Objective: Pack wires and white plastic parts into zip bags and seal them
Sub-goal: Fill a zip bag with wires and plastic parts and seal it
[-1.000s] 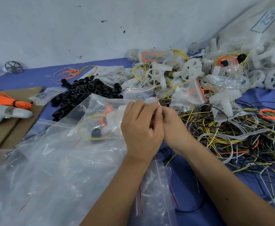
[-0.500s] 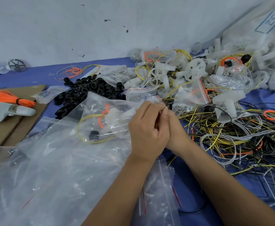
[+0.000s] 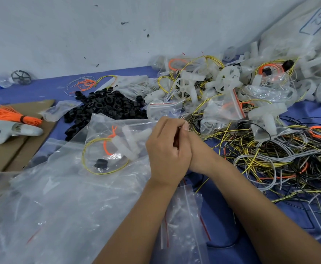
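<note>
Change since earlier frame: the two hands have been drawn a little lower and closer to each other along the red strip; the filled bag has stayed where it was.
Left hand (image 3: 166, 149): curled, the bag's red zip edge is pinched between its thumb and fingers.
Right hand (image 3: 189, 143): mostly hidden behind the left one; its thumb is seen pressed on the same edge, so a pinch is judged, but how far its fingers are curled cannot be told.
Zip bag (image 3: 115, 143): laid on a heap of empty clear bags (image 3: 60, 206), its mouth turned to the hands; inside are seen a yellow wire loop (image 3: 98, 168), an orange wire (image 3: 108, 143), a white plastic part (image 3: 126, 144) and a small black ring (image 3: 101, 162).
Step in hand: the seal is judged to be in the course of closing.
Risk, seal: part of the track may be left unjoined if the pinch is slid too quickly, and the contents could fall out later.
Risk, wire: the orange wire lies near the mouth; it could be trapped in the track.
Risk, surroundings: the loose wire tangle (image 3: 270, 159) is just beside the right wrist and may be dragged along when the bag is put away.
</note>
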Demonstrator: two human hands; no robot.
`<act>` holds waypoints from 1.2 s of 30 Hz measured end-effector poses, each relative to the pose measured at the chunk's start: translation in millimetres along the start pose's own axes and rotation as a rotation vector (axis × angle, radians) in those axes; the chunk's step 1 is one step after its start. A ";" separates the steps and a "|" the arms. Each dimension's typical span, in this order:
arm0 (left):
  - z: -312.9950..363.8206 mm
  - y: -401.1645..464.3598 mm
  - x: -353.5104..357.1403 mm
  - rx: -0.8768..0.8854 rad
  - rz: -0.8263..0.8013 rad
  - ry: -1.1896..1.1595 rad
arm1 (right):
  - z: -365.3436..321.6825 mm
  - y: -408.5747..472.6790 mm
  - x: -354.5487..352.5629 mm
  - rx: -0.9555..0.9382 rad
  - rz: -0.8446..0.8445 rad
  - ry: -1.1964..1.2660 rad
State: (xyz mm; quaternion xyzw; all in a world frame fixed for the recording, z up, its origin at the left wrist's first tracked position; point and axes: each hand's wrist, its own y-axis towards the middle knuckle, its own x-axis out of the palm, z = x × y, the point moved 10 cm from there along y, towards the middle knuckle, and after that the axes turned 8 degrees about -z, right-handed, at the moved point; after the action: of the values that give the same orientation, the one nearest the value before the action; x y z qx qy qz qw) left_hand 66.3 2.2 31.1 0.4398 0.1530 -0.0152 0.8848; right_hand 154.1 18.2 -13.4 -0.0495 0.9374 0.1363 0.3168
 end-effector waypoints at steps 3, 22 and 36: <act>-1.3 -0.7 1.1 -0.011 -0.007 0.001 | -3.6 0.6 1.2 -0.025 -0.011 -0.109; -74.6 -11.6 -10.2 -0.538 0.145 -0.058 | -4.7 -22.6 -70.8 0.117 0.709 -0.243; -78.5 -12.1 9.6 -0.628 -0.208 0.323 | 13.0 61.8 -61.3 0.303 0.166 -0.647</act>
State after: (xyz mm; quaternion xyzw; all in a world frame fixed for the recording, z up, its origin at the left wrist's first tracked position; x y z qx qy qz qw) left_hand 53.3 57.3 -25.5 0.1256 0.3318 0.0122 0.9349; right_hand 199.3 81.6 27.8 0.1202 0.7990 0.0296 0.5884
